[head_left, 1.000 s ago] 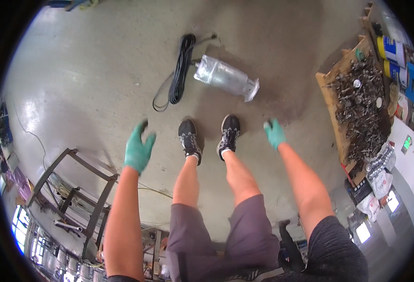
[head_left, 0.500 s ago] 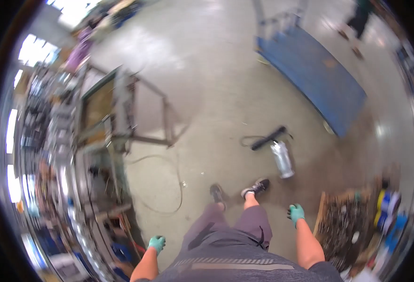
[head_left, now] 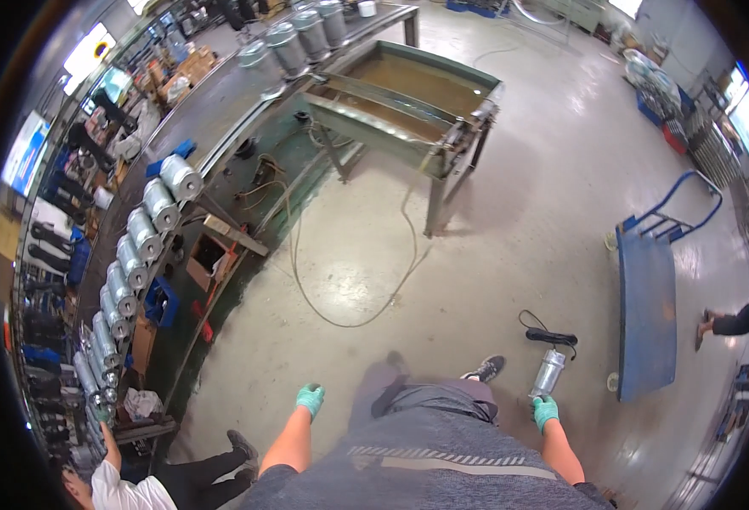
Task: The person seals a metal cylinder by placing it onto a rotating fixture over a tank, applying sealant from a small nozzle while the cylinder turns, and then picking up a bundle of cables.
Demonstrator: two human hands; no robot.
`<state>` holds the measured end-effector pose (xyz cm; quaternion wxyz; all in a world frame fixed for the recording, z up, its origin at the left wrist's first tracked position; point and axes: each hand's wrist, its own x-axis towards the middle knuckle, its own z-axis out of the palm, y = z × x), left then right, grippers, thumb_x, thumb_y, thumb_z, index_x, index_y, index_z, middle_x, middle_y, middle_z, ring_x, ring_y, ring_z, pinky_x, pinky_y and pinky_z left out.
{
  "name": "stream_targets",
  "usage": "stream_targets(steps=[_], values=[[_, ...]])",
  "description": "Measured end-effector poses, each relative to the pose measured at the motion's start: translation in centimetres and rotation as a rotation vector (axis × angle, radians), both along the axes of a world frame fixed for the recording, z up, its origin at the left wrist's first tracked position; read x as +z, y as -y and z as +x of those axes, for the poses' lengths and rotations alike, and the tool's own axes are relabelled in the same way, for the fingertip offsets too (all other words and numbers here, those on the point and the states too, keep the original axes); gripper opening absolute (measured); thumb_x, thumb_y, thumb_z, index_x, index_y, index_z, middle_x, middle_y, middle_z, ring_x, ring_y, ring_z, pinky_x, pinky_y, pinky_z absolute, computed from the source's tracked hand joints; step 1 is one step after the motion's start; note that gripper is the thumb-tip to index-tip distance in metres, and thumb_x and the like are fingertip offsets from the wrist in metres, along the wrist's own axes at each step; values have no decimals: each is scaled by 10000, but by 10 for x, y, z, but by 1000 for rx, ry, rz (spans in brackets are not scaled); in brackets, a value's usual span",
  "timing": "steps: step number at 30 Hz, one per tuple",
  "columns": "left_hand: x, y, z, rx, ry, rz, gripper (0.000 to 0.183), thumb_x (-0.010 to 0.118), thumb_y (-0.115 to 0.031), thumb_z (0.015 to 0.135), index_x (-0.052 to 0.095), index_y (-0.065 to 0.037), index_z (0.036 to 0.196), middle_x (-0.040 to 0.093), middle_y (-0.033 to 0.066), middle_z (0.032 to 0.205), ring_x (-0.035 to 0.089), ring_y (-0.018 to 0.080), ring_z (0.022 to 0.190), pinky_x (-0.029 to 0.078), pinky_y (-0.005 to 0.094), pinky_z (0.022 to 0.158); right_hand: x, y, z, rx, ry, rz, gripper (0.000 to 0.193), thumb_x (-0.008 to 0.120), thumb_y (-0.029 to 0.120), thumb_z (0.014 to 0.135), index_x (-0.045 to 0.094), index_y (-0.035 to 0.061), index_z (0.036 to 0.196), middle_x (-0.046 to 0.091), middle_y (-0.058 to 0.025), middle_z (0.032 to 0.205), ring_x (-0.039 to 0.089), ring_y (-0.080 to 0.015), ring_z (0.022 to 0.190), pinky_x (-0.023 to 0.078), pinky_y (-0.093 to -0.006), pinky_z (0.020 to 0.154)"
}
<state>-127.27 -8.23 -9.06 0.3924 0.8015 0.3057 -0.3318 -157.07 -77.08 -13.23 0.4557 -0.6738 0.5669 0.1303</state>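
My left hand (head_left: 310, 399), in a green glove, hangs over the bare floor left of my body. Its fingers are loosely bent, with nothing seen in them. My right hand (head_left: 545, 411), gloved alike, hangs on the other side, thumb apart from the loosely bent fingers. In the picture it overlaps the near end of a silver metal cylinder (head_left: 550, 371); the cylinder appears to lie on the floor below, and I see no grip on it. Against the cylinder's far end lies a bundled black cable (head_left: 551, 335).
A long workbench (head_left: 170, 127) at left carries rows of silver cylinders (head_left: 160, 204). A metal-framed water tank (head_left: 391, 93) stands ahead; a hose (head_left: 346, 325) loops across the floor. A blue trolley (head_left: 648, 314) is at right. A co-worker (head_left: 128, 489) reaches to the bench at lower left.
My view has turned left, bringing the bench, its cylinders and a co-worker into sight. The floor cylinder and trolley have shifted right in view. Both my hands still hang at my sides.
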Motion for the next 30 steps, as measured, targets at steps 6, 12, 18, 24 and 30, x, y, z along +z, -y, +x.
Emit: stream_targets(steps=[6, 12, 18, 24, 30], values=[[-54, -76, 5, 171, -38, 9, 381, 671, -245, 934, 689, -31, 1248, 742, 117, 941, 694, 196, 810, 569, 366, 731, 88, -99, 130, 157, 17, 154, 259, 600, 209, 993, 646, 38, 1182, 723, -106, 940, 684, -211, 728, 549, -373, 606], [-62, -69, 52, 355, 74, -165, 364, 650, -217, 963, 667, -12, 1264, 734, 115, 1003, 681, 193, 819, 565, 350, 721, 75, -113, 216, 410, -163, 109, 280, 624, 188, 947, 669, -30, 1117, 730, -135, 903, 687, -234, 709, 566, -371, 637], [-30, -70, 130, 412, 111, -151, 340, 645, -209, 979, 657, -1, 1247, 715, 100, 972, 658, 178, 776, 546, 336, 657, 24, -116, 358, 241, -153, 249, 231, 610, 153, 959, 666, -21, 1100, 716, -159, 892, 689, -265, 699, 585, -410, 603], [25, -101, 252, 599, 139, -99, 342, 631, -241, 996, 639, 4, 1235, 700, 74, 925, 653, 173, 753, 532, 342, 611, -1, -140, 544, 424, -211, 326, 206, 580, 125, 997, 642, -7, 1142, 717, -172, 946, 701, -297, 750, 595, -440, 627], [68, -130, 413, 495, 283, -23, 353, 636, -290, 1013, 630, -27, 1248, 710, 60, 962, 659, 167, 781, 534, 327, 627, 4, -142, 677, 491, -248, 376, 244, 574, 118, 946, 710, -16, 1098, 734, -149, 934, 708, -265, 740, 607, -396, 640]])
